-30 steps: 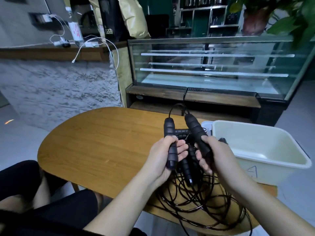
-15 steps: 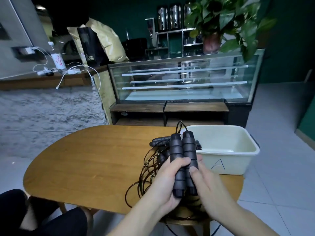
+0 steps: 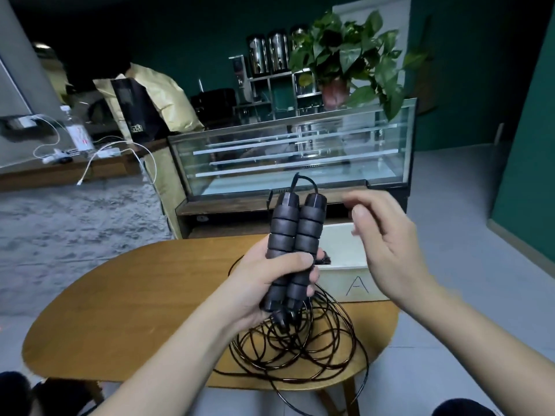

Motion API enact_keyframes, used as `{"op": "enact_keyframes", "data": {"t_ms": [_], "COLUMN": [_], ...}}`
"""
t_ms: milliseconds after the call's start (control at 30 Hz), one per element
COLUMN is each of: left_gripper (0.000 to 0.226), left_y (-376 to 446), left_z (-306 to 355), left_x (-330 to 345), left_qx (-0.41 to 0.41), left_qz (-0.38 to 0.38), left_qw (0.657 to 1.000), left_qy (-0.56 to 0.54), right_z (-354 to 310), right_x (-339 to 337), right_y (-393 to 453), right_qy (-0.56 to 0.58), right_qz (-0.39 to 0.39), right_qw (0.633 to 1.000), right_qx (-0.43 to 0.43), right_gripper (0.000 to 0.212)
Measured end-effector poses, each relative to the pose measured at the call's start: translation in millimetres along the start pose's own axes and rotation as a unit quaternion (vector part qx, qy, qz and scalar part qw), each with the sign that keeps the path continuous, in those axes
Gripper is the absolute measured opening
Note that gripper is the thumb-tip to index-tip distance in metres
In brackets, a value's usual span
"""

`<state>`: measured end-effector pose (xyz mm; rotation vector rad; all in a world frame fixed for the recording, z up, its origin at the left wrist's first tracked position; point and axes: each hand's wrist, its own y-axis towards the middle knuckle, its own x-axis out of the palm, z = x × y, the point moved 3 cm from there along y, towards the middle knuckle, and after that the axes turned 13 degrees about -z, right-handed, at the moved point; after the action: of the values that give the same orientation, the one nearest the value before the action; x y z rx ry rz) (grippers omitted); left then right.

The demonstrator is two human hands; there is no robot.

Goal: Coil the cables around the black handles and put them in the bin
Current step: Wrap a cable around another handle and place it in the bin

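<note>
Head view: left hand gripping both black handles upright, right hand loose, empty.

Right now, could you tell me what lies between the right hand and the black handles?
Nothing: the head view shows an open gap between the right hand and black handles.

Two ribbed black handles stand upright side by side above loose cable loops, white bin behind.

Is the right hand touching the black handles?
Apart. The head view shows the right hand raised beside the black handles, background visible between; only the left hand grips them.
</note>
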<state>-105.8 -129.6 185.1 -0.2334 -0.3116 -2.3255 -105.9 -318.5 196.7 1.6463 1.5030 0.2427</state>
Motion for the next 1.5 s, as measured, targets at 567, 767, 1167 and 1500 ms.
{"op": "enact_keyframes", "data": {"t_ms": [567, 767, 1167, 1500], "left_gripper": [0.03, 0.047, 0.036, 0.021], "left_y": [6.6, 16.1, 28.1, 17.3], "left_z": [53.7, 25.6, 54.8, 56.0], "left_x": [17.5, -0.3, 0.6, -39.5], "left_qx": [0.171, 0.064, 0.147, 0.197], "left_qz": [0.05, 0.04, -0.027, 0.106], "left_qw": [0.984, 0.997, 0.989, 0.972], "left_qy": [0.01, 0.02, -0.009, 0.074], "right_z": [0.1, -10.1, -1.9, 12.0], "right_x": [28.4, 27.5, 53.1, 59.7], "right_y": [44.7, 59.5, 19.6, -70.1], "right_qy": [0.399, 0.587, 0.553, 0.313], "right_qz": [-0.146, -0.08, -0.27, -0.348], "right_qw": [0.894, 0.791, 0.765, 0.851], "right_qx": [0.142, 0.15, 0.188, 0.24], "right_gripper": [0.041, 0.032, 0.089, 0.038]}}
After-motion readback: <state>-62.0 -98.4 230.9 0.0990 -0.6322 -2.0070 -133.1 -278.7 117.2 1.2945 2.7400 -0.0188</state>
